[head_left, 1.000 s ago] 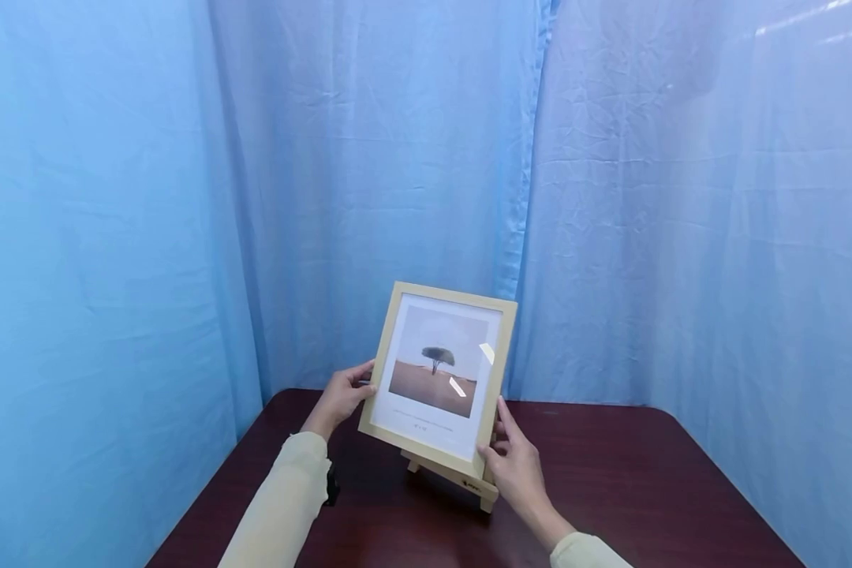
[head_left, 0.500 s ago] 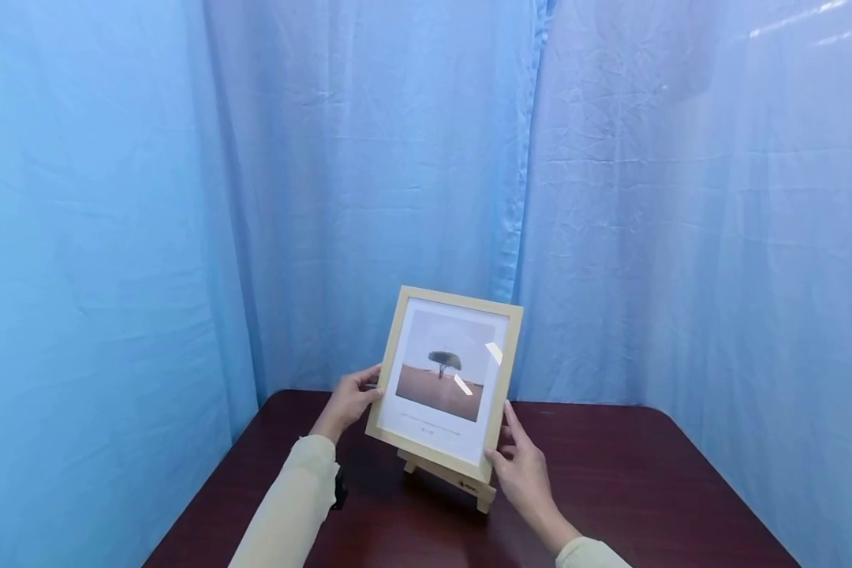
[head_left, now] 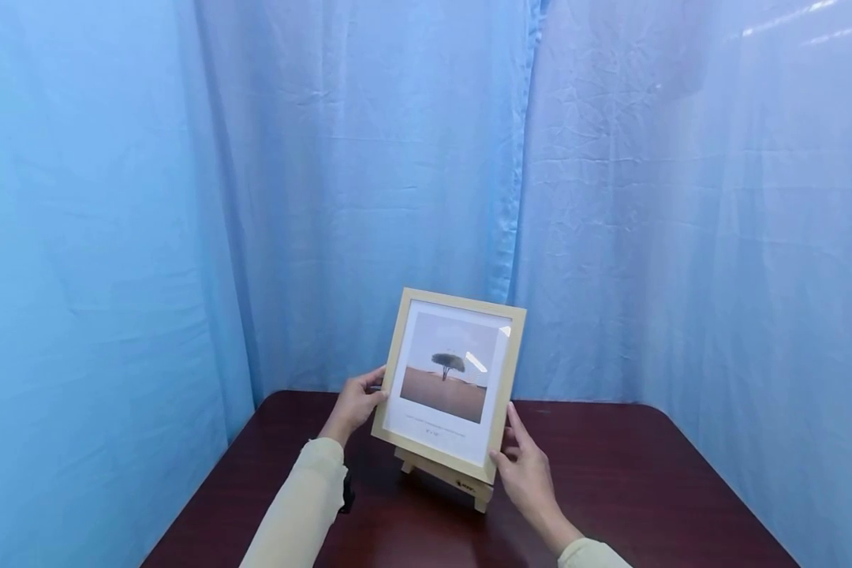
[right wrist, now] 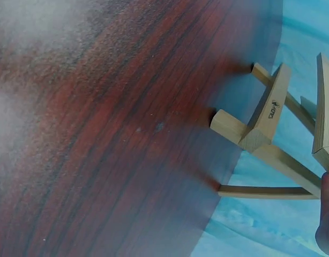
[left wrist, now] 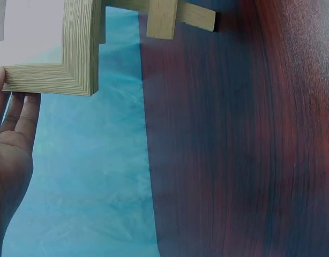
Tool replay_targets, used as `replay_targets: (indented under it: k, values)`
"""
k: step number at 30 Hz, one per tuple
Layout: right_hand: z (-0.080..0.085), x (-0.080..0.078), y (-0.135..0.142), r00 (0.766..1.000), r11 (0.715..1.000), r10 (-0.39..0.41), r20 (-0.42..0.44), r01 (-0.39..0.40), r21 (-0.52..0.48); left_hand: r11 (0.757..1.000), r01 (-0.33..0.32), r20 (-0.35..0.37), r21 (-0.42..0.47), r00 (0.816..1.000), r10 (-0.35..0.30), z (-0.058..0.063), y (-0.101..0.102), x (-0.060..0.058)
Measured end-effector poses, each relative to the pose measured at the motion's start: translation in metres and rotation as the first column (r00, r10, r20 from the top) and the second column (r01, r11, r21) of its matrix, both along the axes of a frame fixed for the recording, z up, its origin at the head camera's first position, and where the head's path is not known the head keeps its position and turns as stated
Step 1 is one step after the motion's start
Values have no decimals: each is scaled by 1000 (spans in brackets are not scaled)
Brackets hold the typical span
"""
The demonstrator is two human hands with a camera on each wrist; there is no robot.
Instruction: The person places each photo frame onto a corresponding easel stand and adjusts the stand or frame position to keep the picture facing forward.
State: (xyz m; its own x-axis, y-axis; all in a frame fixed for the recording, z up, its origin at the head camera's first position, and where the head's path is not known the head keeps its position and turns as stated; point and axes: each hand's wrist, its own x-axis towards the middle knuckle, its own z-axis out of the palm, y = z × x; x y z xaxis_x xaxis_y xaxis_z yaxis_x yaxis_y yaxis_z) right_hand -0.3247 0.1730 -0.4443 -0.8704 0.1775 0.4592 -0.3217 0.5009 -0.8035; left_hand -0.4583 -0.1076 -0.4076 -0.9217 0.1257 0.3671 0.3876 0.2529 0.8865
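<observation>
A picture frame [head_left: 461,297] of light wood, holding a print of a lone tree, leans tilted in the middle of the head view. My left hand [head_left: 355,406] grips its left side, thumb in front and fingers behind. On the lower right side, my right hand [head_left: 528,473] holds it between thumb and fingers. Below and behind the frame stands a small wooden easel [head_left: 443,473], mostly hidden by it. In the right wrist view, a gap shows between the easel's ledge [right wrist: 269,110] and the frame [right wrist: 324,107]. The left wrist view shows the frame's corner [left wrist: 81,75] and my left fingers [left wrist: 28,115].
The easel's legs stand on a dark red-brown wooden table [head_left: 610,473] with rounded far corners. Blue curtains [head_left: 397,158] hang around its back and sides. A black band [head_left: 347,493] shows at my left sleeve.
The frame and both hands have shifted slightly right and down in the head view. The easel appears slightly further left, and the glare on the glass has moved. Both hands keep their hold.
</observation>
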Motion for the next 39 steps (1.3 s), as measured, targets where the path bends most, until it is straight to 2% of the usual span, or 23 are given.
replay_targets:
  k: [13, 24, 32, 39]
  values:
    - [-17, -9, -2, 999, 999, -44, -32, 44, -6, 1000, -7, -2, 2, 1000, 7, -7, 5, -4]
    - [-28, -14, 8, 996, 997, -77, -54, 78, 5, 1000, -28, -5, 6, 1000, 28, -21, 21, -13]
    - [-41, -18, 12, 992, 994, -108, -65, 108, 2, 999, -33, -17, -9, 999, 33, -30, 28, -14]
    - [-45, -19, 10, 989, 993, -119, -83, 119, 4, 998, -59, -36, -20, 998, 58, -35, 29, -16]
